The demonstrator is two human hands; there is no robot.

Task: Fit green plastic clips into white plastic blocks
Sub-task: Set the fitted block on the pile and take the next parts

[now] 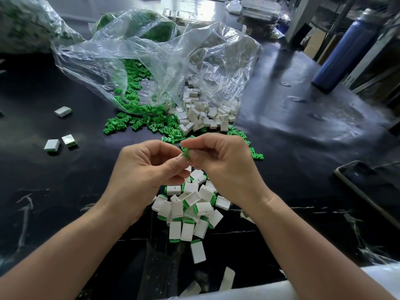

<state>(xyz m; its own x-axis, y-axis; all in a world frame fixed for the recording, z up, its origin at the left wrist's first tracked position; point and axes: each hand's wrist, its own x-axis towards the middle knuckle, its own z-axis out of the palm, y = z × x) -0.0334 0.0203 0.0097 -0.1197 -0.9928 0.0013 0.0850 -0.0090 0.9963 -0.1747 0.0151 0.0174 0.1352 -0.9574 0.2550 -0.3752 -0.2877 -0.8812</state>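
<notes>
A crumpled clear plastic bag point(151, 57) lies across the far middle of the dark table point(292, 137), its mouth turned toward the person. Loose green clips point(138, 122) spill from it, and just beside them on the right lies a heap of loose white blocks point(205, 118). The clips trail on toward the hands and past the right one. A second bag of green parts point(23, 24) sits at the far left corner.

Three blocks with green ends lie apart on the left side: one point(62, 111) farther back, two point(52, 145) point(69, 140) close together. A blue bottle point(344, 50) stands near the far right edge, and a dark phone point(372, 187) lies flat at the right edge. Between the spill and the bottle, and along the left side, the table is bare.

A pile of white blocks fitted with green point(190, 208) lies directly under the hands and reaches toward the near edge, between the two forearms.

Both forearms come in from the near edge and meet above that pile. The left hand point(147, 167) and right hand point(225, 165) are together, fingers curled, thumb and forefinger tips of each pinching one green clip point(185, 153) held in the air between them. Whether a white block is also held there cannot be made out.
</notes>
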